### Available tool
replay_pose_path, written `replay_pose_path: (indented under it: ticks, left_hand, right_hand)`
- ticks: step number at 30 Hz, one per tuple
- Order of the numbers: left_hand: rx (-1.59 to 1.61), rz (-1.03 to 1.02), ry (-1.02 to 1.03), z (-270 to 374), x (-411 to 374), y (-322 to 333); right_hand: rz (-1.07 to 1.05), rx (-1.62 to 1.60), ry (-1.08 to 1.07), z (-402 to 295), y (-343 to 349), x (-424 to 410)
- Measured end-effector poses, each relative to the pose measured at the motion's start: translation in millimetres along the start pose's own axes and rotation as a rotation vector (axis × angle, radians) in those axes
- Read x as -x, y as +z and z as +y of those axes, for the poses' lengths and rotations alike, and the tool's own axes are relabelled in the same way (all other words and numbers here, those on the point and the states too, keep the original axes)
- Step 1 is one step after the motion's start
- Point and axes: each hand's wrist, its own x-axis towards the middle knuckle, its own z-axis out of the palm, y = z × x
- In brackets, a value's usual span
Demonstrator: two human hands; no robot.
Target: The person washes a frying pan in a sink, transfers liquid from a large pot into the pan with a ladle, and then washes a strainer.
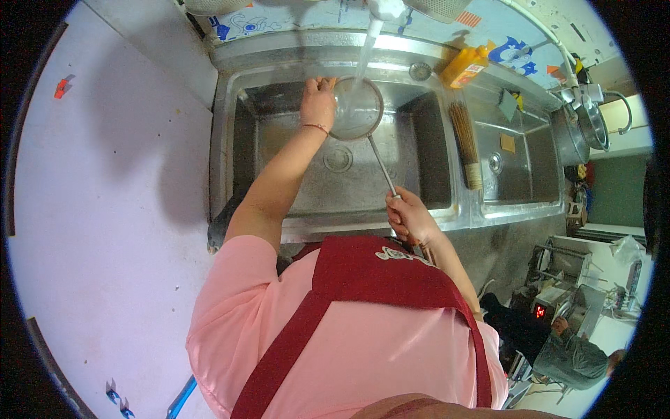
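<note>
A round, long-handled mesh strainer (358,119) is held above a stainless steel sink basin (293,180). My right hand (412,216) grips its handle (383,166) near the basin's front edge. My left hand (317,105) is at the left side of the strainer's rim, fingers closed around a small orange item (328,83), perhaps a sponge, mostly hidden by the fingers. Water (363,60) streams from a tap (386,9) onto the mesh. Beneath the strainer, the round drain (337,158) shows in the basin floor.
A yellow bottle (465,67) stands on the back ledge. On the divider lies a bamboo whisk-like brush (465,144). The second basin (515,180) holds a tan piece (507,142). Metal pots (571,135) stand at right; a white wall (131,209) bounds the left. Behind, another person (568,361) works.
</note>
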Motion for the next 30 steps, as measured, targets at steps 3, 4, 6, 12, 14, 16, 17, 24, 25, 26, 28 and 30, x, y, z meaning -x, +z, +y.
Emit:
replay_pose_path:
  ticks: [3,4,6,12,14,16,17,24,25,26,28,30]
  left_hand:
    - [0.102,-0.057,0.071,8.8,25.7,2.1]
    - [0.16,0.085,0.245,14.7,33.2,-0.5]
    - [0.159,0.166,0.196,21.0,31.9,3.0]
    - [0.352,0.192,0.043,44.5,12.6,1.0]
    - [0.458,-0.129,0.132,46.9,19.6,-4.8]
    - [0.448,-0.45,0.282,45.8,30.2,-11.8]
    - [0.317,-0.535,0.318,41.2,29.2,-16.1]
    - [0.08,0.04,0.192,24.2,11.0,-12.4]
    - [0.188,0.102,0.196,34.0,11.1,-8.8]
    - [0.226,0.007,0.193,42.3,19.2,-4.6]
    - [0.357,-0.319,0.274,43.9,36.0,-3.6]
    - [0.268,-0.529,0.325,29.6,39.0,-7.8]
  right_hand:
    - [0.04,0.017,0.003,3.2,-2.7,-0.1]
    - [0.047,0.021,0.003,3.6,-2.3,-0.9]
    - [0.011,0.043,0.027,2.7,-1.0,-3.7]
    - [-0.009,0.068,0.067,8.8,3.6,-8.4]
    - [0.014,0.071,0.054,6.4,-2.3,-8.2]
    - [0.066,0.072,0.046,-2.3,-9.0,-2.0]
    - [0.041,0.048,0.04,-0.3,-13.3,-2.4]
    - [-0.052,-0.001,0.093,5.4,5.5,-3.2]
    - [-0.039,0.039,0.098,2.5,5.8,-3.7]
    - [-0.025,0.076,0.1,0.0,4.3,-4.6]
    - [-0.011,0.111,0.083,-2.4,-5.0,-5.4]
    - [-0.007,0.104,0.046,1.2,-23.3,-7.1]
